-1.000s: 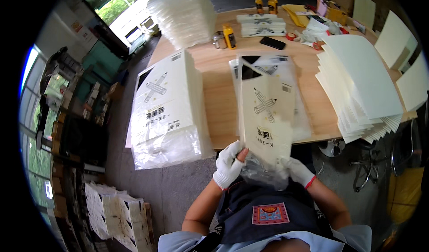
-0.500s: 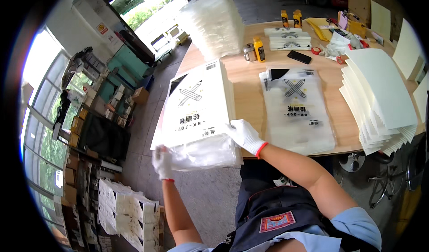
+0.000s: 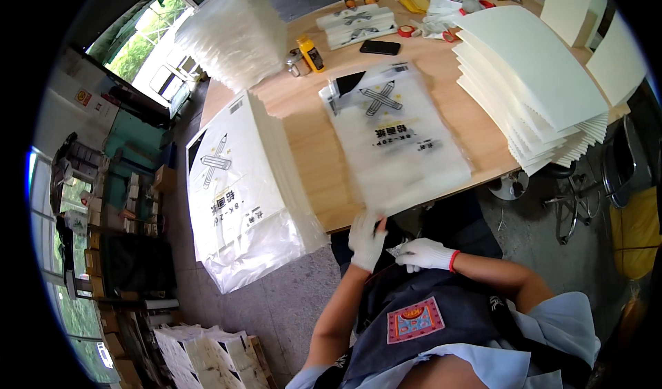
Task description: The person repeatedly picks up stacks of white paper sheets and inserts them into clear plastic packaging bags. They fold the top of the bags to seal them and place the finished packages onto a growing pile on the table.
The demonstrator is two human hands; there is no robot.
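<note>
Now off the packed stack [image 3: 224, 196] left of the bags [image 3: 407, 161] on the surface [image 3: 331, 189], the left hand [image 3: 367, 241] points toward the bags' near edge; the right hand [image 3: 427, 254] curls before them. Fingers' grip cannot be told.

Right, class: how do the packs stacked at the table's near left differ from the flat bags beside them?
The packs form a thick pile; the bags lie low and flat. The packs look solid white; the bags look cloudy and see-through. Both show a crossed-pencils print.
</note>
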